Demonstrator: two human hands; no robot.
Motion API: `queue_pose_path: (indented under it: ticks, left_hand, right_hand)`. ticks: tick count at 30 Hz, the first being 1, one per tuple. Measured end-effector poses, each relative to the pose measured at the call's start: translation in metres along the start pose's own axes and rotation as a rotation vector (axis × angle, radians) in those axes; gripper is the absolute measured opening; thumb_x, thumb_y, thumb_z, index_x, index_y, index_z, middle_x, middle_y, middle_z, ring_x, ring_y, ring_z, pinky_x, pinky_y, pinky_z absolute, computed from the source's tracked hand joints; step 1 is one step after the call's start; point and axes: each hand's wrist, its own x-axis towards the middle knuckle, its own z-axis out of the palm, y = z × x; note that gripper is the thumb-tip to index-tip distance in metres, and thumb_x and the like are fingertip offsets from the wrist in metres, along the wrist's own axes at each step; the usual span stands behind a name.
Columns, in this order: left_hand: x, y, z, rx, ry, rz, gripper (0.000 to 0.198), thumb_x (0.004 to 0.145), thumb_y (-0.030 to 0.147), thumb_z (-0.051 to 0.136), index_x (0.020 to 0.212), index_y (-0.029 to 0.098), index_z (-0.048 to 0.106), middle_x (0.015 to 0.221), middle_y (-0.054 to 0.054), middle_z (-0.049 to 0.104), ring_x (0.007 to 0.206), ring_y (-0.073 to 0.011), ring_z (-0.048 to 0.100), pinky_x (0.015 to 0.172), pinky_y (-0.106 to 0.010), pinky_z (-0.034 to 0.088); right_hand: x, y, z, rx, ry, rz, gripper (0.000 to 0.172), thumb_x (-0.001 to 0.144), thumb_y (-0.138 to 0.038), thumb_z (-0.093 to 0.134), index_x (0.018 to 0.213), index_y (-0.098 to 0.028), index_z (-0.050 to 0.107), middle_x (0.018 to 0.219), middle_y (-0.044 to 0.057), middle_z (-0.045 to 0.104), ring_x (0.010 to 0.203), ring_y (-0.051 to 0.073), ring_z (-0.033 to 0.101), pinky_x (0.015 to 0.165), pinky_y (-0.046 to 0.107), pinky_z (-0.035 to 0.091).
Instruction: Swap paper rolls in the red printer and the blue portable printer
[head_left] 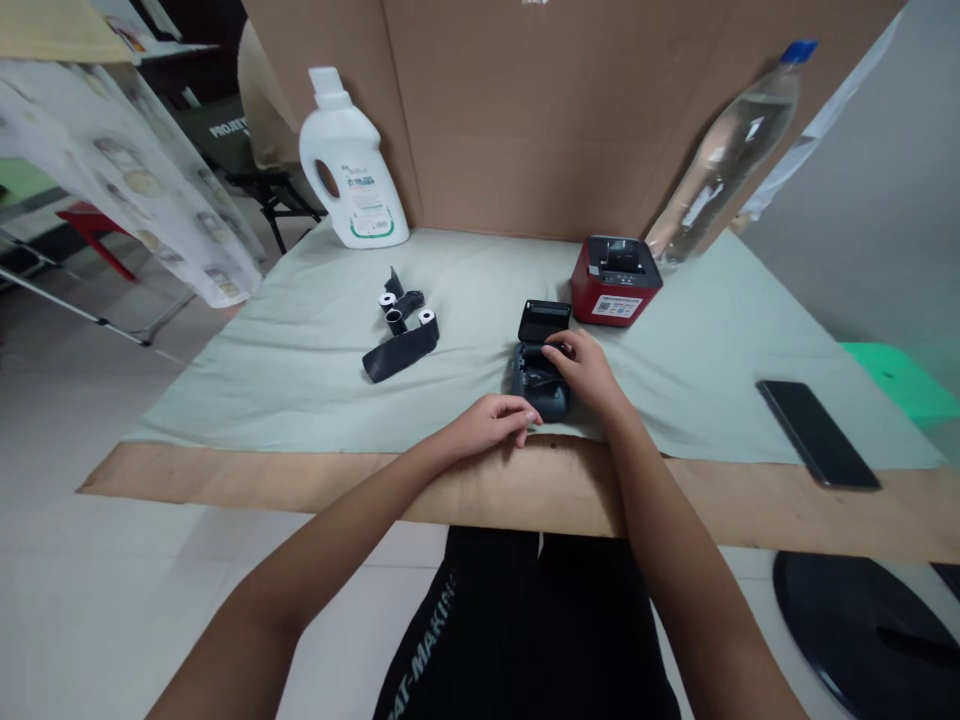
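Observation:
A small black portable receipt printer [553,400] lies near the front edge of the cloth, its lid [545,320] tipped back and its paper compartment uncovered. My right hand [585,368] comes over its right side, with thumb and bent fingers gripping the compartment's edge close to the hinge; whether anything small is between them is hidden. At the front left corner is my left hand [491,425], its fingers loosely curled and the fingertips close against the printer. No object shows in that hand. Farther left lie several small paper rolls [427,318], with a dark strip [400,354] partly unrolled.
Behind the printer stands a red and black box-shaped device [616,285]. A white jug [352,170] and a tilted clear bottle [731,160] lean at the cardboard backing [525,130]. A black phone [817,435] lies right, by the table's wooden edge [247,475].

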Motion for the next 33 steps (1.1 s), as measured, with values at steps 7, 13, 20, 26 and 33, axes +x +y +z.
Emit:
queue_pose_path:
  ticks: [7, 13, 20, 26, 33]
  left_hand:
    - [-0.005, -0.007, 0.0, 0.226, 0.252, 0.144, 0.026, 0.097, 0.043, 0.062, 0.093, 0.018, 0.07, 0.07, 0.001, 0.062, 0.063, -0.0129, 0.053, 0.066, -0.026, 0.043]
    - [0.013, 0.0, -0.004, 0.716, 0.543, 0.362, 0.055, 0.089, 0.043, 0.079, 0.138, 0.021, 0.065, 0.114, -0.008, 0.067, 0.092, -0.0207, 0.063, 0.081, -0.031, 0.05]
    - [0.031, 0.005, -0.002, 1.022, 0.51, 0.566, 0.029, 0.107, 0.028, 0.052, 0.106, 0.024, 0.08, 0.094, -0.008, 0.068, 0.09, -0.0208, 0.063, 0.075, -0.031, 0.046]
    - [0.019, 0.001, -0.002, 0.898, 0.556, 0.684, 0.035, 0.109, 0.041, 0.05, 0.109, 0.022, 0.08, 0.091, -0.008, 0.068, 0.087, -0.0201, 0.063, 0.08, -0.032, 0.05]
    - [0.036, -0.001, -0.004, 0.29, 0.655, 0.315, 0.036, 0.109, 0.042, 0.049, 0.133, 0.021, 0.066, 0.12, -0.01, 0.068, 0.107, -0.0216, 0.064, 0.099, -0.035, 0.052]
  right_hand:
    - [0.003, 0.014, 0.019, 0.269, 0.213, 0.19, 0.045, 0.076, -0.046, 0.075, 0.102, -0.027, 0.044, 0.099, 0.001, 0.055, 0.084, 0.019, 0.053, 0.084, 0.035, 0.048]
    - [0.007, 0.005, 0.02, 0.556, 0.249, 0.187, 0.052, 0.084, -0.062, 0.067, 0.116, -0.029, 0.042, 0.132, 0.009, 0.06, 0.126, 0.023, 0.061, 0.104, 0.037, 0.051]
    - [-0.001, 0.002, 0.003, 0.523, -0.001, 0.196, 0.045, 0.075, -0.055, 0.076, 0.103, -0.023, 0.062, 0.104, 0.005, 0.07, 0.103, 0.023, 0.066, 0.1, 0.039, 0.052]
    - [-0.009, 0.006, -0.008, 0.401, -0.103, 0.196, 0.044, 0.077, -0.047, 0.079, 0.112, -0.022, 0.071, 0.114, 0.007, 0.074, 0.11, 0.026, 0.067, 0.104, 0.043, 0.051]
    - [-0.012, 0.004, -0.014, 0.334, -0.172, 0.245, 0.043, 0.085, -0.04, 0.069, 0.122, -0.02, 0.07, 0.127, 0.012, 0.072, 0.099, 0.024, 0.069, 0.08, 0.036, 0.058]
